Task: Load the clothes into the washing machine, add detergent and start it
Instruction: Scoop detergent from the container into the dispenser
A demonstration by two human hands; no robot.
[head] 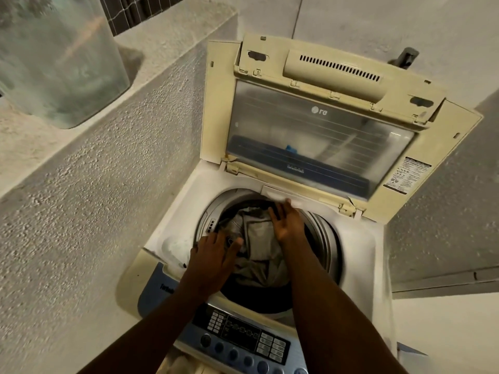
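Observation:
A top-loading washing machine [359, 255] stands below me with its folding lid [318, 136] raised. Grey and dark clothes [260, 247] lie in the round drum. My left hand [214, 256] rests flat on the clothes at the drum's left rim, fingers spread. My right hand [287, 221] reaches deeper, palm down on the grey cloth near the drum's back edge, fingers apart. Neither hand grips anything. The control panel [243, 336] with buttons and a dark display runs along the machine's near edge.
A rough plastered wall ledge [121, 125] runs along the left, carrying a large clear plastic container [59, 58]. A white detergent drawer [280, 194] sits at the drum's back rim. A tap [406, 58] sticks out of the wall behind the lid.

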